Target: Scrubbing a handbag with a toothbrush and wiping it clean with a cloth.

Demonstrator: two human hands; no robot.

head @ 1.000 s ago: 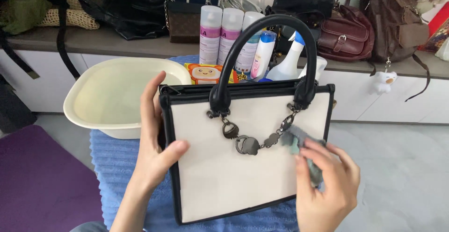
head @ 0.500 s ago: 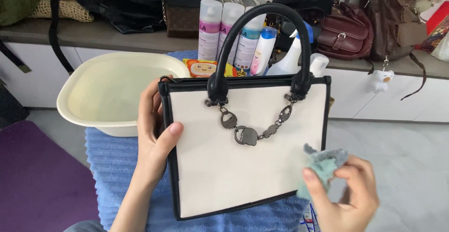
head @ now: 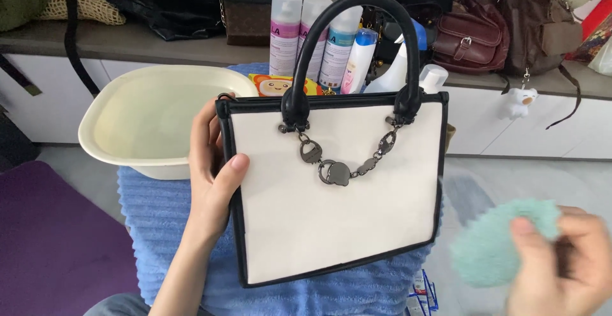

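- Purple mat [head: 44, 239] lies flat at the far left, beside a ribbed blue towel [head: 153, 227].
- A cream plastic basin [head: 153, 122], rounded and glossy, sits on the towel's upper left part.
- The left hand [head: 213, 176] clamps the bag's left edge, thumb on the front panel, fingers behind.
- The white handbag [head: 338, 220] stands upright on the towel, black-trimmed, slightly tilted; its looped black handle [head: 354, 16] points up, and a dark metal chain [head: 341, 166] drapes across the front.
- Behind it on the counter [head: 127, 45] stand tall white bottles [head: 284, 32] with pink and blue label bands, plus an orange cartoon packet [head: 280, 86].
- The right hand [head: 567, 265], blurred at lower right, well apart from the bag, has its grip closed on a fluffy mint-green cloth [head: 491, 252].
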